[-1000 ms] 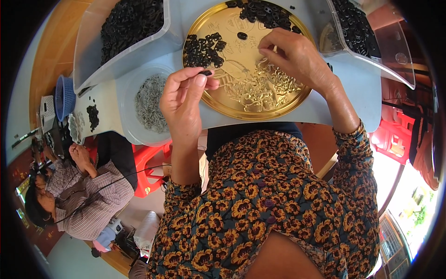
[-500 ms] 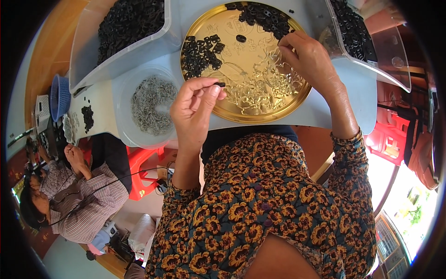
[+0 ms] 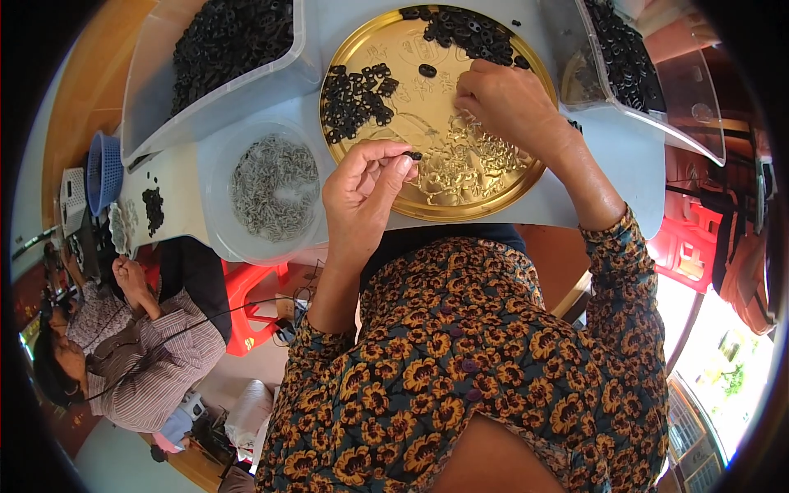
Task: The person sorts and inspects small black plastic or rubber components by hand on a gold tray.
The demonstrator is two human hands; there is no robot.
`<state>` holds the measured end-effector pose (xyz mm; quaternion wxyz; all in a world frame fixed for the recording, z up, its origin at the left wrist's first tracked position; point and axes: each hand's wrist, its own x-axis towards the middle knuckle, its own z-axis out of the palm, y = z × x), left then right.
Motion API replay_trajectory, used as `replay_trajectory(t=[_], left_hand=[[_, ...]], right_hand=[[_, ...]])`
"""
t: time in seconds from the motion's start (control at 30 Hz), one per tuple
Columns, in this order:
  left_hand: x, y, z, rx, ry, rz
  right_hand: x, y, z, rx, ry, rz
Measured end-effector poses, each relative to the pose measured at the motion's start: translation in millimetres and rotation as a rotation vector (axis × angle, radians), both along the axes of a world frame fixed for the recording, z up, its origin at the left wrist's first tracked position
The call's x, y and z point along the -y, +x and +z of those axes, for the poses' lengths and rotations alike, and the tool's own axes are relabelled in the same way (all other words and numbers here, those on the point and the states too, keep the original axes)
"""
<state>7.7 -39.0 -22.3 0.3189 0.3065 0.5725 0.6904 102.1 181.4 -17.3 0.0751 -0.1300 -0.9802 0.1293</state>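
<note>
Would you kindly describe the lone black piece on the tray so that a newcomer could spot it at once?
On the pale blue table, find the round gold tray. Look between its left heap and far heap of black pieces. The small oval piece there lies alone on bare gold; its neighbours crowd together.

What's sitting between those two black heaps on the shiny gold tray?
One black oval piece lies between the left heap and the far heap, with gold tray around it, in the head view.
</note>
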Motion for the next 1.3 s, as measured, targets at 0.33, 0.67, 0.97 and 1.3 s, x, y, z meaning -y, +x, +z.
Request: replay_trajectory(t=[0.33, 0.67, 0.97, 1.3], left_hand=[[-3.7, -2.3, -1.6, 0.009, 0.021, -0.008], [-15.5, -6.1, 1.6, 0.100, 0.036, -0.010], [-20.9, -7.0, 9.6, 0.052, -0.002, -0.008], [-24.0, -6.3, 12.0, 0.058, 0.018, -0.035]], right_hand=[[-12.3, -16.9, 3.7, 0.075, 0.051, 0.124], [22.5, 5.5, 21.3, -0.368, -0.994, -0.115], [40.8, 13.3, 14.6, -0.344, -1.347, -0.112], [53.4, 11.5, 6.2, -0.345, -1.307, -0.194]])
